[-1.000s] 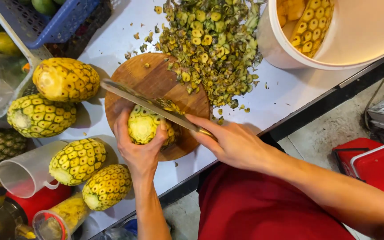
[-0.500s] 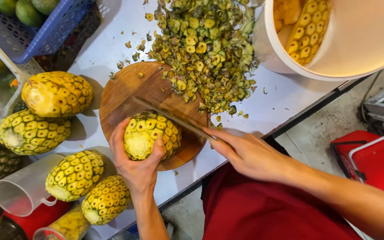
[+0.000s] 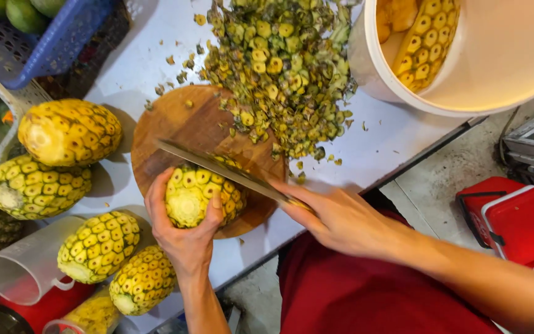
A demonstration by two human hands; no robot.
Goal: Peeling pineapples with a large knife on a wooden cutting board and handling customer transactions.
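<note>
While the left hand [image 3: 183, 238] grips a part-trimmed pineapple [image 3: 200, 196] on the board [image 3: 174, 124], the right hand [image 3: 341, 219] clasps the knife [image 3: 217, 166] across it; four more [image 3: 69, 133] wait (peeled ones fill the bucket [image 3: 495, 68]).

A round wooden board [image 3: 180, 127] — matt, grained — is being set against a smooth white worktop [image 3: 149, 68]; a bumpy-skinned pineapple [image 3: 200, 195] is being met by a metal blade [image 3: 217, 167] — dull.
</note>
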